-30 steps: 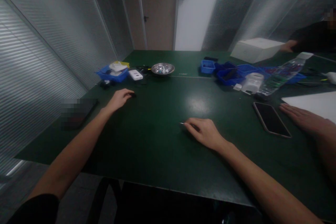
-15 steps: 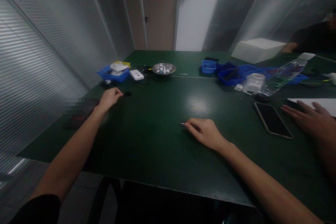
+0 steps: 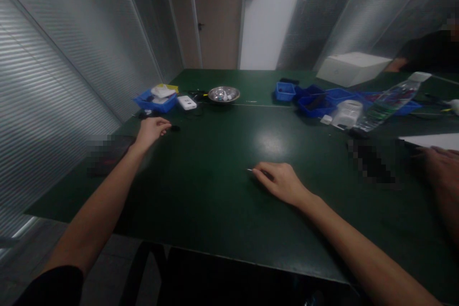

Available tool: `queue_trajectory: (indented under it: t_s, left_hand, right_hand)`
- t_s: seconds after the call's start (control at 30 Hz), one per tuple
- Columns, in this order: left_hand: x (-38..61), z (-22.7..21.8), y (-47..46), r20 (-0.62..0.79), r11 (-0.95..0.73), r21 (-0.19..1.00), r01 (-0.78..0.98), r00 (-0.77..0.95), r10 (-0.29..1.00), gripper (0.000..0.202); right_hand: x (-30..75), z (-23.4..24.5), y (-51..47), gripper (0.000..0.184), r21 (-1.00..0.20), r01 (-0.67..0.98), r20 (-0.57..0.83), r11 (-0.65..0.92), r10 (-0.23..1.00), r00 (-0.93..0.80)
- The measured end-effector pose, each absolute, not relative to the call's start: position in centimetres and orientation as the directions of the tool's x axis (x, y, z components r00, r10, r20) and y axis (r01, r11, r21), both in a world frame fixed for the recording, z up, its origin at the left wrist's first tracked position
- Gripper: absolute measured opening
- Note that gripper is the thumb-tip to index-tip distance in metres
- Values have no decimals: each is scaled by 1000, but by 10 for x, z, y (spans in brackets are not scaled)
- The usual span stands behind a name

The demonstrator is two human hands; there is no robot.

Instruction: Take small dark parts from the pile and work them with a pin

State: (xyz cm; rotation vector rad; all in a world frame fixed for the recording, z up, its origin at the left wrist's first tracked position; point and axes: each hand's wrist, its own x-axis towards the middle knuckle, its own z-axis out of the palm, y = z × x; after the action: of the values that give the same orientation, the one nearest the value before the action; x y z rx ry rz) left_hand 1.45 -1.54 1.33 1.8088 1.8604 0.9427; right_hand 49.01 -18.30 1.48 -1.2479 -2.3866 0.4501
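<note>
My left hand [image 3: 151, 130] rests at the left of the green table [image 3: 215, 201], its fingers loosely curled. A small black object [image 3: 175, 128] lies just off its fingertips, apart from them. My right hand [image 3: 280, 182] lies palm down in the middle of the table, fingers pinched on a thin metal tool whose silvery tip [image 3: 248, 169] pokes out to the left.
At the back stand a blue tray [image 3: 155, 100] with white items, a white device [image 3: 186, 102], a metal bowl [image 3: 224, 94], several blue bins [image 3: 315, 100], a plastic bottle [image 3: 389, 100] and a white box [image 3: 353, 68]. Another person's hand [image 3: 442, 167] rests at the right.
My left hand has drawn back to the left, off the small black object it covered. The other person's hand on the right has pulled back. My right hand has stayed put.
</note>
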Motion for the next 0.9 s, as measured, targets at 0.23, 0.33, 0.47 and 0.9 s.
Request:
queue_trajectory:
  t_s: [0.23, 0.33, 0.47, 0.9]
  left_hand:
    - [5, 4, -4, 269, -110, 484, 868, -28, 963, 30]
    - [4, 0, 1, 195, -63, 505, 861, -43, 980, 34]
    - [7, -2, 0, 177, -59, 625, 778, -68, 982, 37]
    - [22, 5, -16, 306, -223, 649, 727, 19, 952, 28]
  right_hand:
    - [491, 14, -184, 35, -460, 700, 201, 547, 832, -518]
    - [491, 14, -183, 35, -459, 697, 206, 550, 829, -519]
    - [491, 16, -183, 34, -459, 696, 203, 553, 827, -523]
    - [490, 14, -183, 34, -440, 701, 215, 561, 824, -525]
